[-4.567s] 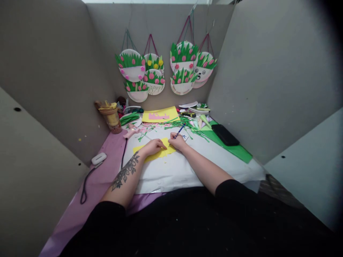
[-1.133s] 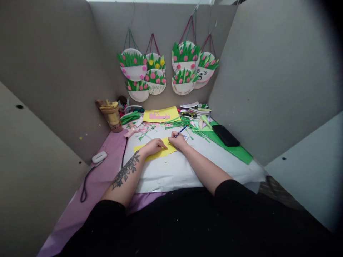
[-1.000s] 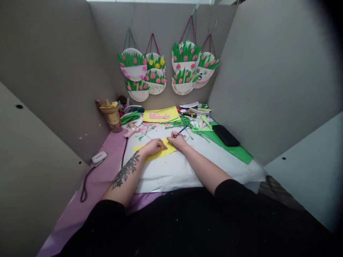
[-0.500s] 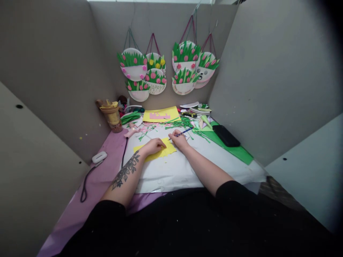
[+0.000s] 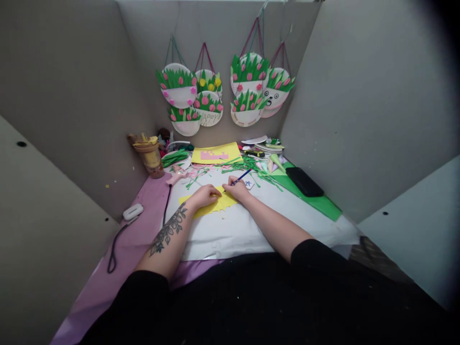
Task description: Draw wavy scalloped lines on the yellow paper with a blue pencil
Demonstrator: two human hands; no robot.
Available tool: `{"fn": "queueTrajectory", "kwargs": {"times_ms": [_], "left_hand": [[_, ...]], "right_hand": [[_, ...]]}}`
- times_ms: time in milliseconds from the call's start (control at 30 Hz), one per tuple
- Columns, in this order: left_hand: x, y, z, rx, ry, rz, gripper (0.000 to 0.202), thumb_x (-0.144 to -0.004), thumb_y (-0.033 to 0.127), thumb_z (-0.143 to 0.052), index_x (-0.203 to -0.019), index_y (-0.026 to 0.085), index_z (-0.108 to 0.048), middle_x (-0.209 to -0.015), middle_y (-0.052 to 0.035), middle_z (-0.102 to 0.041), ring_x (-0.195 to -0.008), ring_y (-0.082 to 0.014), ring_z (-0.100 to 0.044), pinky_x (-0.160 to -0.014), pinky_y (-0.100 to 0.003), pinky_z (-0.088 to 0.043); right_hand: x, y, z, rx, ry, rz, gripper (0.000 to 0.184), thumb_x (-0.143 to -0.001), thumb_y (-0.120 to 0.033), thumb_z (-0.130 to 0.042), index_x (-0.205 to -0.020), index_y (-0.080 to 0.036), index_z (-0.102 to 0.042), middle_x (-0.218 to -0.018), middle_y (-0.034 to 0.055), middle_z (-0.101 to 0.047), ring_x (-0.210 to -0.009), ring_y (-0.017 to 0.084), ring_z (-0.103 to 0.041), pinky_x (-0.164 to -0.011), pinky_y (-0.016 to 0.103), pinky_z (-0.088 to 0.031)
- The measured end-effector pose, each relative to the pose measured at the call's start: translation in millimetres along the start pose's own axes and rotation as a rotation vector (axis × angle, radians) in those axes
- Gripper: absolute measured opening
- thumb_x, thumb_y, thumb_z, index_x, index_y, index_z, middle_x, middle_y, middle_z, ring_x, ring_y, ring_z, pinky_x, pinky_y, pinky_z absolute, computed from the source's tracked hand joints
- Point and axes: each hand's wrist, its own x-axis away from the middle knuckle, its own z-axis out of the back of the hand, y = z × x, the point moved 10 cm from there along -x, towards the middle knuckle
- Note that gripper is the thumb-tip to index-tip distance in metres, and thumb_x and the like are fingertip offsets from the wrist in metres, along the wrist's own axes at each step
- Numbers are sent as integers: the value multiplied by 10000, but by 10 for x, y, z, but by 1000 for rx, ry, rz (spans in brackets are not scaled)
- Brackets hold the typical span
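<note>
A sheet of yellow paper with a jagged lower edge lies on the white table covering. My left hand rests on it with curled fingers, pressing it down near the middle; whether a small piece sits under the fingertips is hidden. In a pinch, my right hand holds a dark blue pencil, slanted up to the right. Its tip meets the yellow paper close to my left fingertips. A small white tag with a blue mark lies just behind my right hand.
Farther back lie a yellow sheet with a pink cut-out, green paper strips and a pink glue gun. A black phone is at right, a lidded cup at left. Several decorated paper plates hang on the back panel.
My right hand has shifted slightly left, bringing the pencil tip down near my left fingertips. More of the white tag shows behind it. My left hand stays almost in place.
</note>
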Motion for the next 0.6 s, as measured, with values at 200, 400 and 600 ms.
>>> {"fn": "queueTrajectory", "kwargs": {"times_ms": [200, 400, 600], "left_hand": [[6, 12, 13, 14, 4, 7, 357, -701, 144, -518, -993, 184, -721, -987, -54, -662, -871, -172, -618, -865, -260, -472], [7, 25, 18, 10, 1, 10, 343, -710, 151, -524, -989, 179, -721, -990, -58, -665, -872, -173, -619, -863, -259, -474], [3, 12, 10, 10, 9, 5, 349, -703, 135, -522, -984, 180, -722, -982, -59, -667, -866, -171, -617, -858, -261, -475]], "right_hand": [[-3, -3, -24, 27, -28, 8, 253, -610, -312, -585, -546, -207, -364, -510, -69, -358, -541, 101, -355, -518, 232, -285], [3, -30, 16, 38, 2, 7, 242, -617, -305, -577, -548, -207, -366, -505, -68, -362, -541, 102, -353, -523, 235, -285], [4, -53, -11, 62, -29, 6, 251, -613, -311, -583, -539, -209, -366, -504, -64, -374, -544, 106, -366, -531, 238, -290]]}}
